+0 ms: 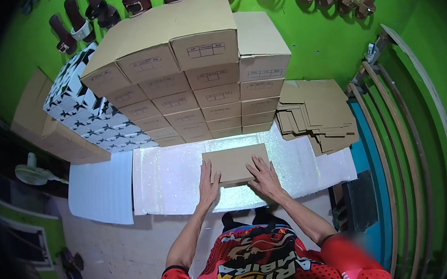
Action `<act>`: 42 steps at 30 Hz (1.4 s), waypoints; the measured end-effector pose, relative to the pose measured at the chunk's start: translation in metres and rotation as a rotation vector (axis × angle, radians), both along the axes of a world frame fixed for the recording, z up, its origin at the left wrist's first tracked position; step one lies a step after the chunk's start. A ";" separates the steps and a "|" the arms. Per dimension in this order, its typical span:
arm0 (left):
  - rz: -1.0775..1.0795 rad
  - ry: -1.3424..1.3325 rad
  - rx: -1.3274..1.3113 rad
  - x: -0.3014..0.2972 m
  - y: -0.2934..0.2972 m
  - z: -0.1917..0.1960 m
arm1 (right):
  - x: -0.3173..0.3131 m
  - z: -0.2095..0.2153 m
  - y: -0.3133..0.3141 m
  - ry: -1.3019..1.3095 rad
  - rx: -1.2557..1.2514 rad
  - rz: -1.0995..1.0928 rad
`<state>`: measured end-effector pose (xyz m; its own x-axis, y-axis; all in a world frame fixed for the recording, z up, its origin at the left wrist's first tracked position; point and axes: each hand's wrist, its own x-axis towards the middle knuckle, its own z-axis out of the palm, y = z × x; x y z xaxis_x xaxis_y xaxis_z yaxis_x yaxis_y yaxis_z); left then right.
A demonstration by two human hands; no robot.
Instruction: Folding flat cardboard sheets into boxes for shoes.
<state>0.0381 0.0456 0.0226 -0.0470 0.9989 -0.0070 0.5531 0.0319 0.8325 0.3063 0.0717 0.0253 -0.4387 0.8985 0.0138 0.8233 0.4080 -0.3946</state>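
A small closed brown cardboard box (231,163) lies on the shiny white table cover (168,180), between my two hands. Along its left side are the fingers of my left hand (208,184), with the thumb near the front corner. My right hand (264,177) grips the right end, its fingers spread over the top and side. The undersides of both hands are hidden. Behind the box rises a stack of similar brown boxes (177,103), with printed label grids on their fronts.
Flat cardboard sheets (328,110) are piled to the right. Patterned white-and-black boxes (89,112) stand left of the stack, near a fan (33,171). Sandals (135,0) hang on the green wall (310,58). Wooden poles (395,139) stand at the right.
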 end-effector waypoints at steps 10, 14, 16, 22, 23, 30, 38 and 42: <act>0.343 -0.502 -0.166 -0.002 -0.066 -0.030 | 0.004 0.043 0.010 0.163 0.046 -0.032; 0.152 -0.265 -0.315 0.014 -0.088 -0.041 | 0.006 0.046 0.025 0.131 0.029 -0.054; 0.114 -0.219 -0.513 0.031 -0.101 -0.036 | 0.008 0.046 0.032 0.179 0.013 -0.072; -0.705 -0.064 -0.513 0.099 -0.107 0.000 | -0.001 0.068 0.057 0.075 0.049 -0.046; -0.846 0.028 -0.608 0.119 -0.095 0.032 | 0.000 0.071 0.062 0.089 0.022 -0.044; -0.292 -0.180 0.184 0.128 -0.100 -0.005 | -0.009 0.099 0.084 0.236 0.055 0.049; 0.298 0.131 0.107 -0.006 -0.024 -0.008 | -0.004 0.081 0.108 0.306 0.307 -0.162; 0.104 0.109 -0.007 -0.033 0.008 -0.021 | -0.020 0.076 0.116 0.434 0.029 -0.278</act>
<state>0.0053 0.0536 0.0018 -0.1515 0.9884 -0.0029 0.6338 0.0994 0.7671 0.2864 0.1873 0.1017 -0.1314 0.9769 0.1683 0.6652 0.2128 -0.7157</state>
